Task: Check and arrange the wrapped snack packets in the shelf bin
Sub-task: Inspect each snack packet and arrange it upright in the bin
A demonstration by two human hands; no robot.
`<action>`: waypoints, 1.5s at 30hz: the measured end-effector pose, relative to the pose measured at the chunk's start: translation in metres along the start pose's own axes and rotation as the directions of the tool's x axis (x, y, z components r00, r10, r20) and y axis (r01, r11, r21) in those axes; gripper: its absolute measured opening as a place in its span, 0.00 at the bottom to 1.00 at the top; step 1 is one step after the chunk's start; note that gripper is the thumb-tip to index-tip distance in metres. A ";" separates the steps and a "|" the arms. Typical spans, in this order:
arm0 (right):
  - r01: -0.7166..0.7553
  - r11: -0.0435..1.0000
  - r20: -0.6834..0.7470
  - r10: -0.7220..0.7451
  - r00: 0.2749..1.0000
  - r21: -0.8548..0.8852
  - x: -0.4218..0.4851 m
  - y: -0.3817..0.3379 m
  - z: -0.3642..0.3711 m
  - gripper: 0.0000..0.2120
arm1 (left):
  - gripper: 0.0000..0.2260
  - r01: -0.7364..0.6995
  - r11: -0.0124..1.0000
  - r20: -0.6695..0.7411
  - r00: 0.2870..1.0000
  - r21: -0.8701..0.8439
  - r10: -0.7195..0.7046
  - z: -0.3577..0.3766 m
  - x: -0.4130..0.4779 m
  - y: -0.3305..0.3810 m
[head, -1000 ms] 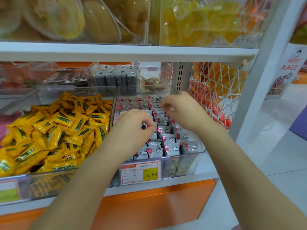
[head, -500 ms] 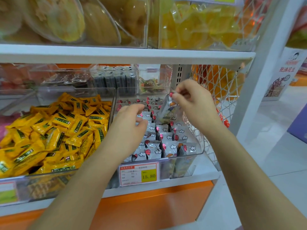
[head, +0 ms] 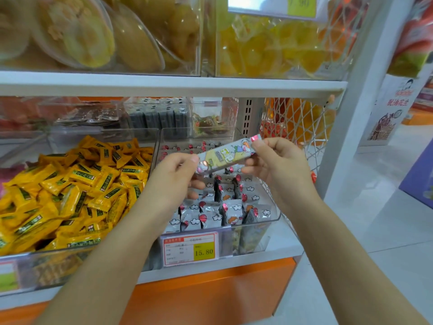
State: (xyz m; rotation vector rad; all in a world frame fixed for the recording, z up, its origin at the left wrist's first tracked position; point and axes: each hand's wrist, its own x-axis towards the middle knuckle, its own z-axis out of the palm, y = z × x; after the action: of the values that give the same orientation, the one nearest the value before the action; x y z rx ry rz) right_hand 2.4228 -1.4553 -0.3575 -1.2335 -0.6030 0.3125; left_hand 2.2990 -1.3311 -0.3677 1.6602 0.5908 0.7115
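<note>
A long wrapped snack packet [head: 226, 154] with cartoon print and red seals is held level above the clear shelf bin [head: 269, 219]. My left hand [head: 174, 181] pinches its left end between thumb and fingers. My right hand [head: 278, 165] pinches its right end. Below the hands, several grey-white packets [head: 225, 207] with cloud marks and red dots stand in rows inside the bin. A price tag [head: 191, 249] reading 15.80 hangs on the bin's front.
A neighbouring clear bin holds a heap of yellow packets [head: 77, 191]. Smaller bins with dark packets [head: 159, 118] stand behind. A white shelf board [head: 164, 84] runs just above the hands. A white net with orange goods [head: 295, 120] hangs at the right, beside a white post [head: 360, 99].
My right hand drew one packet out of the bin and raised it. My left hand rose from the rows and took the packet's other end, so it now lies level between both hands.
</note>
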 end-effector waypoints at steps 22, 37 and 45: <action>-0.130 0.957 0.115 0.103 0.988 0.260 -0.003 0.004 0.001 0.04 | 0.11 0.135 0.731 0.000 0.983 -0.669 -0.182 -0.006 -0.002 0.013; 0.010 1.000 0.099 -0.008 0.995 -0.022 -0.004 0.004 0.001 0.08 | 0.15 -0.021 0.978 0.000 1.000 -0.206 0.021 0.000 -0.005 0.008; 0.072 0.972 0.017 -0.070 0.997 -0.222 -0.006 0.006 0.005 0.06 | 0.09 -0.052 0.990 0.034 0.998 -0.134 0.057 0.003 -0.007 0.007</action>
State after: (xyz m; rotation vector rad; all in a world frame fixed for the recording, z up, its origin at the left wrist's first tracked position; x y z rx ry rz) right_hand 2.4153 -1.4527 -0.3637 -1.4226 -0.7029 0.1944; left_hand 2.2966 -1.3394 -0.3622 1.5666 0.4631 0.7418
